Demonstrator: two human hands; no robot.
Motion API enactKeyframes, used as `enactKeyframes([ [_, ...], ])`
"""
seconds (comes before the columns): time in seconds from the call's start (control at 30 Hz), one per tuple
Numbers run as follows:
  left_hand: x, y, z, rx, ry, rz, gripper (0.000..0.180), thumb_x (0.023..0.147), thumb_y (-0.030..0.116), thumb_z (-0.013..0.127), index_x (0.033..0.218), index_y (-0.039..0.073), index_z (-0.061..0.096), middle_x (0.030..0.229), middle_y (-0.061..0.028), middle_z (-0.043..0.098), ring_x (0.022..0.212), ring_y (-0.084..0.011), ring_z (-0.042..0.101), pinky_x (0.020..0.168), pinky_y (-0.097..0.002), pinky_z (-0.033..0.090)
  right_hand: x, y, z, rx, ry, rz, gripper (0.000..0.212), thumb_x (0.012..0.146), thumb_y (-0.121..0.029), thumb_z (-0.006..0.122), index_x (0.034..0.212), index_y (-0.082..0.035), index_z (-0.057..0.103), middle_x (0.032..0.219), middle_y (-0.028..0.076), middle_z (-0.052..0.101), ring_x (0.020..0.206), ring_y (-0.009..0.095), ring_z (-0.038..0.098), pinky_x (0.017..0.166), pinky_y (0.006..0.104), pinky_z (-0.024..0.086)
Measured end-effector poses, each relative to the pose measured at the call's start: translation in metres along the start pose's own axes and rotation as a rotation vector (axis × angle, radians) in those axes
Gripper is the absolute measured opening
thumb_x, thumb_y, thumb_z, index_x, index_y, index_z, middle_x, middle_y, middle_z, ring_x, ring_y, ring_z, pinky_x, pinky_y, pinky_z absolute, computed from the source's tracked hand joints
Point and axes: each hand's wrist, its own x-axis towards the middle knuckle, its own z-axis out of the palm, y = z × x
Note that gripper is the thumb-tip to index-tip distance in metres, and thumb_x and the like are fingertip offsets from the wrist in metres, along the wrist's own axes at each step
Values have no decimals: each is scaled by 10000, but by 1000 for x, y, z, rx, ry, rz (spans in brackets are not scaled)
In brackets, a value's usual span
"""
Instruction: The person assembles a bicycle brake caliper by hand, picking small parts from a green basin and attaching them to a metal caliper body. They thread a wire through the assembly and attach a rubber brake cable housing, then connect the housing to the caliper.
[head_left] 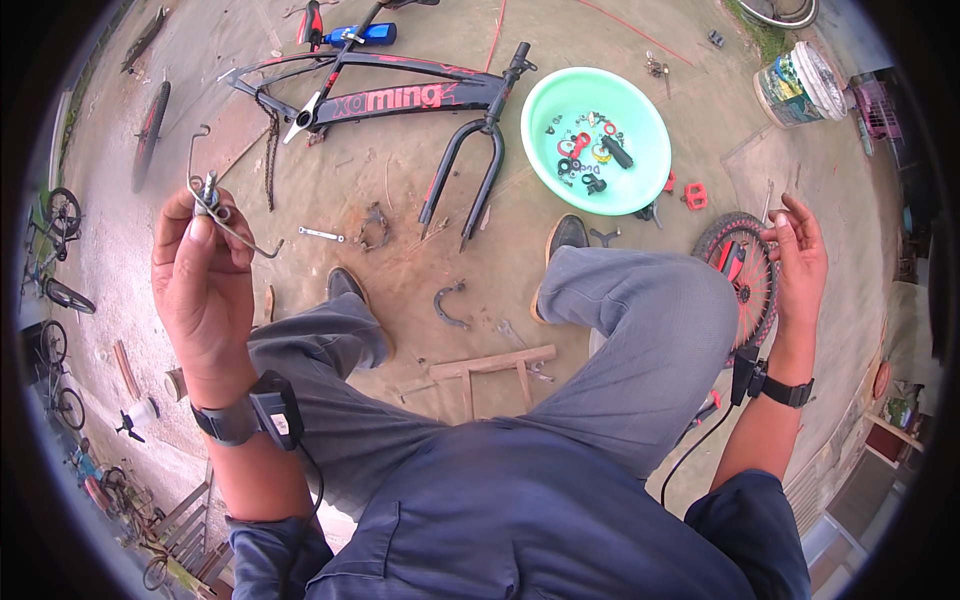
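The left hand (200, 285), raised, pinches a small metal bolt fitting with bent wire arms (215, 205) between thumb and fingertips—light, stiff, likely greasy, best gripped at its central barrel—while the right hand (798, 255) hangs loosely curled, seemingly empty, beside a spoked wheel (745, 275).

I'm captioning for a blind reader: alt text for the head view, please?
A seated person's left hand pinches a small metal brake part with bent wire arms; the right hand is raised, fingers together. Ahead lie a bicycle frame and green basin of small parts.
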Motion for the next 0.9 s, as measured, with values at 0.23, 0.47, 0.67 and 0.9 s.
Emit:
enactKeyframes([
  [0.23, 18, 2, -32, -10, -16, 40, 306, 997, 95, 558, 1278, -27, 575, 1080, -119, 640, 835, -124, 583, 698, -228, 455, 8, -122, 88, 116, -188, -286, 379, 987, -181, 628, 1323, -14, 581, 1069, 65, 674, 874, 86, 630, 681, 199, 442],
  [0.47, 16, -16, -58, -63, 43, -20, 283, 980, 77, 582, 1247, -16, 579, 1071, -141, 641, 819, -138, 607, 696, -229, 477, -15, -144, 188, 287, -366, -227, 341, 967, -137, 654, 1275, 2, 600, 1018, 64, 680, 841, 111, 646, 707, 235, 499],
  [0.67, 12, -25, -74, -79, 23, -63, 308, 975, 95, 592, 1259, -24, 569, 1065, -140, 634, 814, -149, 608, 684, -224, 481, -13, -117, 242, 227, -524, -119, 352, 989, -176, 630, 1300, -16, 588, 1063, 65, 674, 841, 87, 635, 692, 217, 437],
  [0.9, 10, -26, -80, -57, 60, -51, 350, 975, 126, 589, 1283, -39, 564, 1075, -146, 619, 795, -156, 591, 669, -222, 470, -9, -99, 257, 204, -611, -91, 358, 983, -175, 635, 1297, -9, 589, 1060, 56, 670, 837, 87, 628, 700, 222, 444],
])
